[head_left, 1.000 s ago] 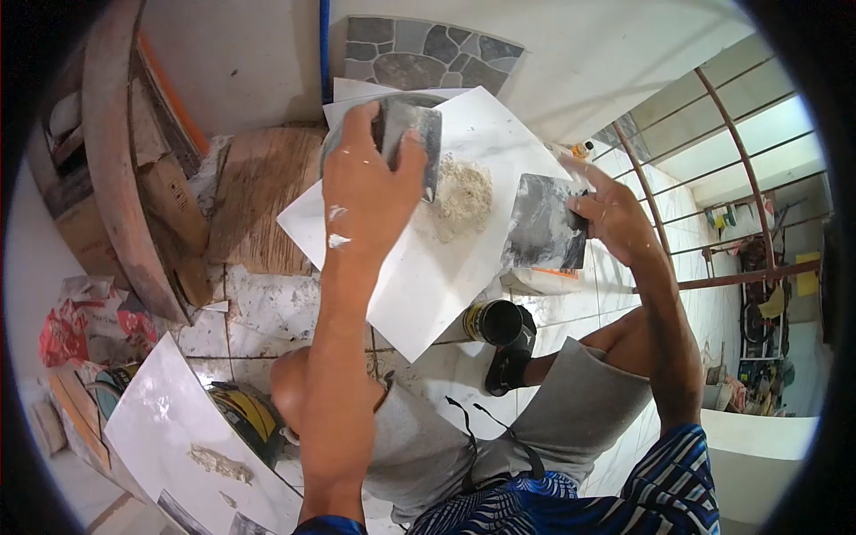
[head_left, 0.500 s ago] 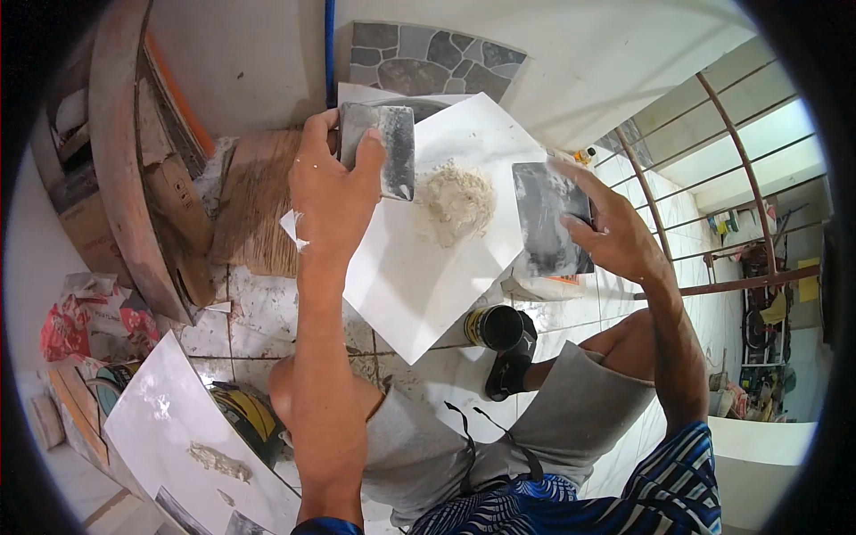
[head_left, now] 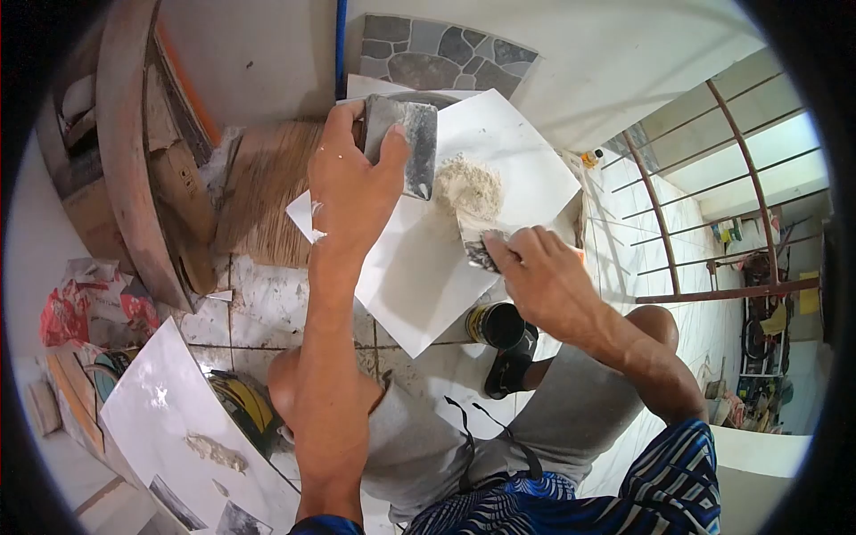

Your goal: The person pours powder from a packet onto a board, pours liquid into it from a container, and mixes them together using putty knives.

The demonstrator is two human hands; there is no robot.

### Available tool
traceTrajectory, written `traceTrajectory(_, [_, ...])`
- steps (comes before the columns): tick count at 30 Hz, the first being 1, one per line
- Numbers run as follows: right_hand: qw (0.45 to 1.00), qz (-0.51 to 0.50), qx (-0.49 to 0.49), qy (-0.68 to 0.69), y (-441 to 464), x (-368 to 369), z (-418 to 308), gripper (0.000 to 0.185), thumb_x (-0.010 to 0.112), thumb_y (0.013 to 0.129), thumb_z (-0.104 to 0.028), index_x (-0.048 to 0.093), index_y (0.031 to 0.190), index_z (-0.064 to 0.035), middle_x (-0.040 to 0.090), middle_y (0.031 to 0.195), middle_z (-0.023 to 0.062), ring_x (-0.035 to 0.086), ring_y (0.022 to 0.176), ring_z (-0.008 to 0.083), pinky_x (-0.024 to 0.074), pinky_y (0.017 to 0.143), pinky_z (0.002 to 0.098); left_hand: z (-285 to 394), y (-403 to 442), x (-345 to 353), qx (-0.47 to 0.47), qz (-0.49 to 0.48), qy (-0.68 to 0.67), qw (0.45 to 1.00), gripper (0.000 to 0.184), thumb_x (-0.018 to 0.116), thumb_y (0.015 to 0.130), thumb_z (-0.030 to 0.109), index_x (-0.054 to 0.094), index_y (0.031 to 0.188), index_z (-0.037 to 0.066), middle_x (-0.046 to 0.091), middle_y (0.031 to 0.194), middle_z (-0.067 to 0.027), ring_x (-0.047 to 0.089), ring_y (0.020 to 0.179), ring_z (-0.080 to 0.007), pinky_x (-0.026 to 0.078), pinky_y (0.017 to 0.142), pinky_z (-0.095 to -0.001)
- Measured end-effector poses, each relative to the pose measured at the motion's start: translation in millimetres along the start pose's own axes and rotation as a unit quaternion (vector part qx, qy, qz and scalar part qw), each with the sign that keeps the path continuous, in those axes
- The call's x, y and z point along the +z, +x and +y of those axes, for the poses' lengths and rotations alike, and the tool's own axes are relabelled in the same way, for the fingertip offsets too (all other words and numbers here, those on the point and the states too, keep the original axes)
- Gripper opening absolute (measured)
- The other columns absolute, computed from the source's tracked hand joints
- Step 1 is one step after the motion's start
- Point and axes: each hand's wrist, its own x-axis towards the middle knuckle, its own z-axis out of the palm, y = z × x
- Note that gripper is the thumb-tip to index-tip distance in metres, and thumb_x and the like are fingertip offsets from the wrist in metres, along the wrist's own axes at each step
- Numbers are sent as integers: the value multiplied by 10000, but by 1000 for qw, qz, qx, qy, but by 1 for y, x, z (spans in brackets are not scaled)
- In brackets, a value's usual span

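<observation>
A mound of off-white powder sits on a white square board. My left hand is closed around a flat grey rectangular spreader, held with my thumb on its face just left of the mound. White smears show on its surface and lower corner. In my right hand is a second spreader, tilted nearly edge-on, its blade against the near right side of the mound. My fingers hide its back edge.
At lower left lies another white sheet with a strip of paste. An open dark can stands near my foot. Worn plywood lies left of the board; a metal grille is at right.
My right hand has swung left and slightly down, bringing its spreader from beside the board to the powder, turned edge-on. My left hand and its spreader shift slightly right in view.
</observation>
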Motion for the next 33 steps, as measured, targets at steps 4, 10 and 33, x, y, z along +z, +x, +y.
traceTrajectory(4, [1000, 18, 2, -6, 0, 11, -3, 466, 578, 836, -101, 556, 1274, 56, 509, 992, 125, 539, 920, 276, 488, 795, 392, -4, 1, 2, 25, 10, -1, 1000, 455, 678, 903, 201, 573, 1238, -89, 701, 971, -173, 657, 747, -157, 529, 625, -306])
traceTrajectory(10, [996, 41, 33, -71, 9, -13, 5, 481, 588, 814, -121, 582, 1254, 76, 548, 1035, 126, 535, 950, 269, 485, 802, 369, 1, 0, 3, -6, -2, 0, 1000, 430, 677, 872, 219, 586, 1184, -63, 699, 977, -213, 675, 815, -294, 522, 749, -385])
traceTrajectory(33, [990, -28, -60, -123, 46, -2, 28, 421, 613, 802, -104, 626, 1208, 7, 614, 1130, 68, 543, 1002, 234, 459, 840, 359, -3, 6, 3, -13, 23, 10, 1000, 446, 681, 859, 233, 602, 1203, -40, 702, 1039, -229, 691, 946, -335, 518, 865, -408])
